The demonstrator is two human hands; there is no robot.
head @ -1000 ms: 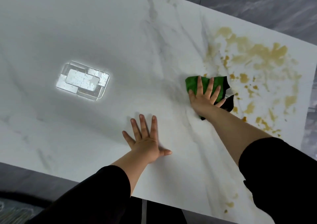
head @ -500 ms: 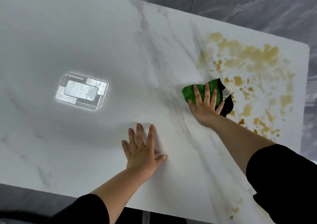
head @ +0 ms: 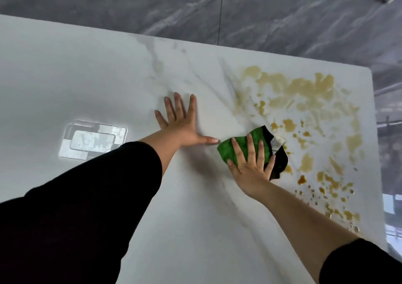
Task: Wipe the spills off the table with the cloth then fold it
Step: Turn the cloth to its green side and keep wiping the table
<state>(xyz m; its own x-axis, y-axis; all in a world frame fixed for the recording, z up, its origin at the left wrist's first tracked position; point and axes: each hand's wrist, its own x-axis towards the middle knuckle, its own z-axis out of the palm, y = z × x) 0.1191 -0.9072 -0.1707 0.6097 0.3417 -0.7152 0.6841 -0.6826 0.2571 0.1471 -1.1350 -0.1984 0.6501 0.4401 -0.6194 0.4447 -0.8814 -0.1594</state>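
A crumpled green and black cloth (head: 261, 139) lies on the white marble table (head: 87, 83), at the left edge of a wide patch of yellow-brown spills (head: 304, 92). My right hand (head: 250, 160) presses flat on the cloth with its fingers spread and straight. My left hand (head: 180, 123) lies flat on the bare tabletop just left of the cloth, fingers spread, its thumb tip close to the cloth's green edge. More spill drops (head: 339, 205) trail down toward the table's right edge.
A bright rectangular reflection (head: 93, 140) shows on the tabletop at the left. The table's far edge and right edge border a dark grey marble floor (head: 261, 12). The table's right corner (head: 369, 70) lies beyond the spills.
The view has tilted up and closer. My left hand has slid forward and nearer to the cloth. My right hand still presses the cloth at the spill's left edge.
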